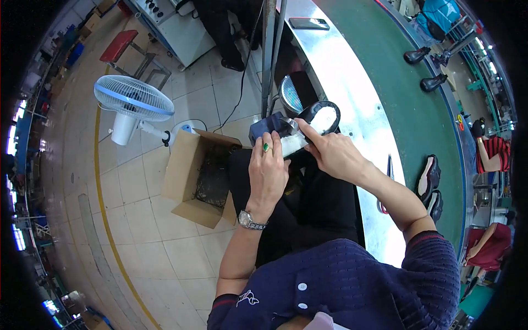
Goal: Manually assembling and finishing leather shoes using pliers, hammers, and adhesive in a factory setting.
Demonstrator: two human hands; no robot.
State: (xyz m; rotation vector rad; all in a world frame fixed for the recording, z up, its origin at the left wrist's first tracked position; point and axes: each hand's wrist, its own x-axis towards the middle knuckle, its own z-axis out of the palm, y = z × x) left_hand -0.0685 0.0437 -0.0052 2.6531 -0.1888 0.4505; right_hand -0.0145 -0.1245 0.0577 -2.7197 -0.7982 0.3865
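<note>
A black shoe with a whitish bottom is held sole up over my lap, beside the metal bench edge. My left hand, with a green-stoned ring and a wristwatch, has its fingers bent over the shoe's near left end. My right hand grips the shoe from the right, its index finger stretched along the bottom towards a metal piece. That metal piece joins a dark blue block just beyond my left fingertips; I cannot make out its kind. Both thumbs are partly hidden.
Scissors and a phone lie on the metal bench. Shoes rest on the green belt. An open cardboard box, a fan and a red stool stand left. Other people are across the belt.
</note>
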